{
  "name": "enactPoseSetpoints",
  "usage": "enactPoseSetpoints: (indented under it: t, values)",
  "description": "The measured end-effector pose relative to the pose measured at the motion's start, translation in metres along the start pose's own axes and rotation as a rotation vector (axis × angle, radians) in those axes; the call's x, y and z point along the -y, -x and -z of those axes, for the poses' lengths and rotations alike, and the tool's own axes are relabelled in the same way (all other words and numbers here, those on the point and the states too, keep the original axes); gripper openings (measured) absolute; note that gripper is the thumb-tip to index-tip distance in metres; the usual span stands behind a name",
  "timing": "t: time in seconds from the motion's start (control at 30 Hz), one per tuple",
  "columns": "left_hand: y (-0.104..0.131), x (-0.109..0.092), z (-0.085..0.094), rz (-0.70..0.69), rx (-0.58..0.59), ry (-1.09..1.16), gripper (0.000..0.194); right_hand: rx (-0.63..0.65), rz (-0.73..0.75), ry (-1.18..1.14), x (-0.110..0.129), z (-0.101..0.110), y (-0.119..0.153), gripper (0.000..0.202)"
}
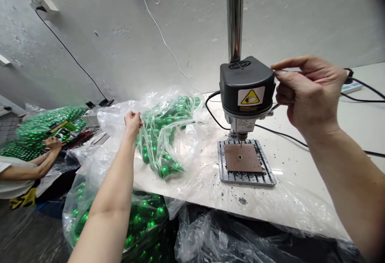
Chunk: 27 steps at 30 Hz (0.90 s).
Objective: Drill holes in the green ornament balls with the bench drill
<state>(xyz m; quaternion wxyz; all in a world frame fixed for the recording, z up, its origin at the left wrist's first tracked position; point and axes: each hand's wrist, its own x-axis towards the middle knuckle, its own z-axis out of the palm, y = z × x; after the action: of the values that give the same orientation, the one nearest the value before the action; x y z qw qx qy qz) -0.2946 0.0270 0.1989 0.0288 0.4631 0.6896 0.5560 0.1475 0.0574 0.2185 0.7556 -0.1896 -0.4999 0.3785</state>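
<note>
A black drill press head (246, 86) with a yellow warning label hangs on a chrome column (235, 18). Below its bit, a brown square board (243, 158) with one small hole lies on the slotted metal base (225, 178). My right hand (313, 90) is beside the head's right side, thumb and forefinger pinched at its edge; what they hold is hidden. My left hand (133, 122) is closed on the clear plastic bag (165, 128) of shiny green balls, on the table left of the press.
Dark shavings dot the white table (300, 174). Another green-filled bag (144, 223) hangs below its front edge, beside crumpled plastic (216, 239). Black cables run right of the press. At the far left, another person's hands (53, 143) work near green bags.
</note>
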Motion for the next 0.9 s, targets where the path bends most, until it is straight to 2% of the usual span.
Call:
enactPoseSetpoints:
  t: [0.07,0.2,0.27,0.37,0.47,0.5,0.53,0.63,0.67,0.7,0.73,0.83,0.87,0.9]
  values:
    - [-0.012,-0.032,-0.001,0.010,-0.011,0.051,0.020,-0.006,0.010,0.000,0.000,-0.001,0.000,0.015]
    - [-0.022,-0.106,0.006,-0.124,0.069,0.293,0.015,-0.016,0.010,0.000,0.000,-0.001,0.001,0.015]
    - [-0.029,-0.131,0.013,-0.154,0.043,0.347,0.024,-0.013,0.007,-0.009,-0.002,0.000,0.000,0.015]
    - [-0.047,-0.149,0.023,-0.147,-0.068,0.287,0.056,-0.013,0.007,-0.020,-0.002,0.000,0.000,0.015]
    - [-0.053,-0.152,0.030,-0.169,-0.048,0.189,0.064,-0.015,0.010,-0.013,-0.001,0.000,0.000,0.014]
    - [-0.050,-0.153,0.032,-0.174,0.023,0.168,0.061,-0.015,0.009,-0.015,0.000,-0.001,0.000,0.014]
    - [-0.045,-0.154,0.034,-0.169,0.148,0.145,0.057,-0.014,0.008,-0.017,0.000,-0.001,0.001,0.014]
    - [-0.031,-0.154,0.041,-0.131,0.617,0.078,0.039,-0.004,0.013,-0.018,0.002,-0.001,0.002,0.014]
    - [-0.030,-0.152,0.044,-0.130,0.701,0.077,0.034,0.000,0.013,-0.012,0.002,-0.001,0.003,0.014]
    - [-0.031,-0.146,0.048,-0.132,0.693,0.084,0.033,0.002,0.011,-0.004,0.002,-0.001,0.003,0.014]
    - [-0.035,-0.138,0.052,-0.129,0.574,0.089,0.035,0.003,0.007,0.001,0.002,-0.001,0.003,0.015]
    - [-0.050,-0.096,0.068,-0.004,-0.103,-0.078,0.039,0.000,0.001,0.005,0.002,0.000,0.003,0.015]
    - [-0.051,-0.078,0.073,0.067,-0.271,-0.199,0.036,0.004,-0.001,0.005,0.002,0.000,0.003,0.015]
    - [-0.050,-0.060,0.078,0.126,-0.309,-0.331,0.036,0.008,-0.004,0.005,0.002,0.001,0.003,0.014]
